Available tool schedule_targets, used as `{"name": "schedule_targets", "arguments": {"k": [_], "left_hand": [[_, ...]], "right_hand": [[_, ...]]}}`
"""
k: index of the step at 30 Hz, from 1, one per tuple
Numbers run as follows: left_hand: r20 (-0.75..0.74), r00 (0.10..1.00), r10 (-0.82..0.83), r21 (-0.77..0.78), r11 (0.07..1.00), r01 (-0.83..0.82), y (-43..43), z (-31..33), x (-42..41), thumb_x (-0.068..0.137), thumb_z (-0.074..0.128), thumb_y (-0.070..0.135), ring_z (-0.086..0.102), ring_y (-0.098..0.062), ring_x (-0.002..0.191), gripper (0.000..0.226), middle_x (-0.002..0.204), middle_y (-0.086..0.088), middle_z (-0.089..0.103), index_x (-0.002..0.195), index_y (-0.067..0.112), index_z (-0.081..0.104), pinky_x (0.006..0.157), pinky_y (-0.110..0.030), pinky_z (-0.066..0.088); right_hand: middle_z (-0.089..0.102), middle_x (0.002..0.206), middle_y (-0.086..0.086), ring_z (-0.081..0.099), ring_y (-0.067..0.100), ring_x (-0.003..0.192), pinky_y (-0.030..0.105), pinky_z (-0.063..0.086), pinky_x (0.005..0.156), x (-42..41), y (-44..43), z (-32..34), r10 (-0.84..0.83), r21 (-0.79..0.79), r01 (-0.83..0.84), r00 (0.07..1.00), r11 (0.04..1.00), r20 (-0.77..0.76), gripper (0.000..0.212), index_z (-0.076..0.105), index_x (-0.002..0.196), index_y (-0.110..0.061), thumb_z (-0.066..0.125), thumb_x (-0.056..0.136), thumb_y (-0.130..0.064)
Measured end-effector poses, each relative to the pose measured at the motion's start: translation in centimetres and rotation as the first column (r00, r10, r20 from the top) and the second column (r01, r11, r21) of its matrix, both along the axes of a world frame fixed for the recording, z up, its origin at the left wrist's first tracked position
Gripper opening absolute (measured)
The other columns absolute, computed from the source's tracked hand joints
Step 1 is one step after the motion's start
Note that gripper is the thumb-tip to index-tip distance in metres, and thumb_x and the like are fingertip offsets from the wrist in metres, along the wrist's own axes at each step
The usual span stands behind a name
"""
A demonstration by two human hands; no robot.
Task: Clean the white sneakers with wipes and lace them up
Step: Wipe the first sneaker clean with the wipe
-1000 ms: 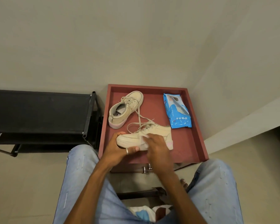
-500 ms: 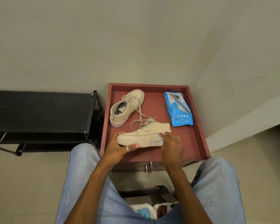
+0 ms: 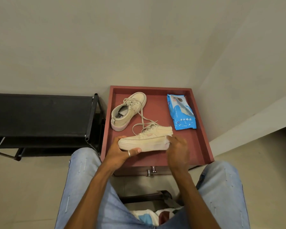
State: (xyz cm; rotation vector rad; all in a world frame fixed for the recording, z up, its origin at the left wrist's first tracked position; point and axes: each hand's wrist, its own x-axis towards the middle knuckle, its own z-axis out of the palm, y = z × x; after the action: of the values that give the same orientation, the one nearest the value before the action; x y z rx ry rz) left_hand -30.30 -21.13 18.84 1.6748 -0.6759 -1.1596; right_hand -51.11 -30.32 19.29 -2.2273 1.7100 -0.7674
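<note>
A cream-white sneaker (image 3: 147,138) lies on its side near the front of a reddish-brown tabletop with a raised rim (image 3: 203,138). My left hand (image 3: 120,150) grips its toe end, thumb under the sole. My right hand (image 3: 178,149) presses a white wipe (image 3: 168,142) against the heel end of the sole. The second sneaker (image 3: 128,111) rests upright at the back left, its loose laces trailing toward the held shoe. A blue pack of wipes (image 3: 180,112) lies at the back right.
A black shoe rack (image 3: 40,116) stands left of the table. Beige walls meet in a corner behind it. My knees in light blue jeans (image 3: 82,179) sit on either side of the table's front, where two metal knobs (image 3: 151,171) stick out.
My right hand has slid the wipe along the sneaker's side from the middle to the heel end. My left hand has kept its grip on the toe.
</note>
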Motion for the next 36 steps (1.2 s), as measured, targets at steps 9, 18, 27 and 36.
{"name": "schedule_targets", "arguments": {"k": [9,18,27,36], "left_hand": [[0.028,1.0,0.003,0.013,1.0,-0.003,0.1,0.0,0.0,0.068,0.094,0.012,0.064,-0.003,0.097,0.069,0.112,0.004,0.066,0.123,0.015,0.052,0.074,-0.012,0.054],[0.023,1.0,0.02,0.028,0.999,-0.021,-0.1,-0.4,0.3,0.066,0.095,0.017,0.065,-0.01,0.104,0.073,0.116,0.001,0.066,0.125,0.016,0.052,0.088,-0.027,0.057],[0.006,0.999,0.047,0.037,0.998,-0.047,-0.4,-0.1,-0.1,0.069,0.094,0.015,0.065,-0.007,0.102,0.072,0.114,0.004,0.067,0.128,0.014,0.052,0.079,-0.018,0.054],[-0.066,0.993,0.1,0.039,0.995,-0.097,-0.6,-0.9,0.1,0.065,0.095,0.013,0.068,-0.017,0.107,0.072,0.118,-0.004,0.069,0.126,0.013,0.055,0.092,-0.032,0.058]], "right_hand": [[0.072,0.101,0.012,0.064,0.028,0.093,0.032,0.052,0.085,1.0,0.7,-0.4,0.235,-0.103,-0.236,0.972,0.966,-0.015,0.036,0.076,0.098,-0.006,0.059,0.071,0.01],[0.073,0.099,0.011,0.067,0.028,0.089,0.034,0.056,0.082,3.6,2.6,0.2,0.135,-0.025,-0.133,0.987,0.991,0.085,0.039,0.077,0.098,-0.006,0.068,0.068,0.017],[0.071,0.114,0.008,0.067,0.028,0.1,0.028,0.051,0.088,-1.4,-3.3,-0.7,-0.061,0.155,0.049,0.995,0.987,0.076,0.035,0.073,0.114,-0.011,0.055,0.087,0.003],[0.072,0.096,0.012,0.068,0.031,0.08,0.037,0.059,0.07,2.3,0.0,0.1,0.057,-0.011,-0.056,0.991,0.998,0.118,0.035,0.076,0.102,-0.007,0.064,0.074,0.01]]}}
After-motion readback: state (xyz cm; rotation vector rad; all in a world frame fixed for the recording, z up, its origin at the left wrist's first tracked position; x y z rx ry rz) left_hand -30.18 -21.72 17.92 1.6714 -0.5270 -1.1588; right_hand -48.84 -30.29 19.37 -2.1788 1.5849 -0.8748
